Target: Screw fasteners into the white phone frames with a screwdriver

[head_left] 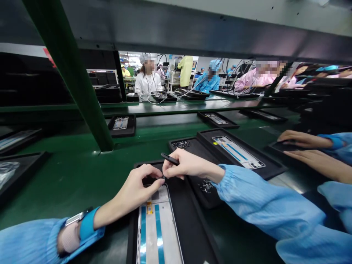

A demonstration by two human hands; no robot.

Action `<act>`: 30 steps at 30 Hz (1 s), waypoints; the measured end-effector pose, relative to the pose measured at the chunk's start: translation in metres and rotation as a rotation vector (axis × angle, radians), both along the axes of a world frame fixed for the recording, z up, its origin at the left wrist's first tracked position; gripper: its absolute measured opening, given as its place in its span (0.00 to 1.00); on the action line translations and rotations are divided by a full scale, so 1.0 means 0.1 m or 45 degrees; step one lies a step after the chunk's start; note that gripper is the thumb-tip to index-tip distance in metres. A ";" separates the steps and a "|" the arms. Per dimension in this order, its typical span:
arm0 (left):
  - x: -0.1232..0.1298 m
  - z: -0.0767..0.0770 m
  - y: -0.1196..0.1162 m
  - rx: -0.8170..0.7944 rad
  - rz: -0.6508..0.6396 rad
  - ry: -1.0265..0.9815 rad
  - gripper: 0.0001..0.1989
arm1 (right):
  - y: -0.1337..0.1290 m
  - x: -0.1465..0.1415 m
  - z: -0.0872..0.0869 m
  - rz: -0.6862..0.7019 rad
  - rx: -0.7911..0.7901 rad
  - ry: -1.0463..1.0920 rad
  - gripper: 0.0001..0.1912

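My left hand (140,185) is closed in a pinch at the top end of a silver phone frame (150,234) with blue strips. Whatever is between its fingertips is tiny and dark, too small to name. My right hand (183,164) meets it there, closed around black tweezers (169,159) whose back end sticks up to the left; their tips are hidden by the fingers. The phone frame lies in a black tray (189,223) on the green bench. Just right of it, a second black tray (189,183) holds piles of small dark parts (206,186).
Another phone frame (238,152) lies in a tray at the right. A co-worker's hands (308,150) rest over a tray at far right. A green post (79,84) slants down at left, and a metal shelf (192,27) hangs overhead. More trays (132,126) stand farther back.
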State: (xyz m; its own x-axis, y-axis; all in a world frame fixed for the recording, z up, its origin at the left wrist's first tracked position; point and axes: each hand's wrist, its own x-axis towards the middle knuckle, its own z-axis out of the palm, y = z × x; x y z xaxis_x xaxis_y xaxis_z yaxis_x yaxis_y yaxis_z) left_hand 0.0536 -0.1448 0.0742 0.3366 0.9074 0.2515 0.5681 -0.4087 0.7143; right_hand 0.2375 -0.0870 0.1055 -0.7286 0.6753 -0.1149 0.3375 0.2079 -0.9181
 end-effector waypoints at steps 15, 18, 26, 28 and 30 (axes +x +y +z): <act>-0.05 -0.05 0.04 -0.192 0.259 -0.603 0.12 | -0.12 -0.18 -0.22 -0.343 0.255 0.267 0.10; -0.03 -0.06 0.03 -0.174 0.257 -0.605 0.12 | -0.18 -0.21 -0.24 -0.406 0.360 0.249 0.08; -0.26 -0.12 -0.02 0.009 0.118 -0.205 0.11 | -0.25 -0.25 -0.26 -0.422 0.311 0.227 0.05; -0.37 -0.16 -0.09 0.127 0.098 0.025 0.11 | -0.27 -0.27 -0.30 -0.390 0.284 0.178 0.04; -0.43 -0.20 -0.17 0.201 0.090 0.172 0.12 | -0.28 -0.29 -0.36 -0.349 0.246 0.115 0.03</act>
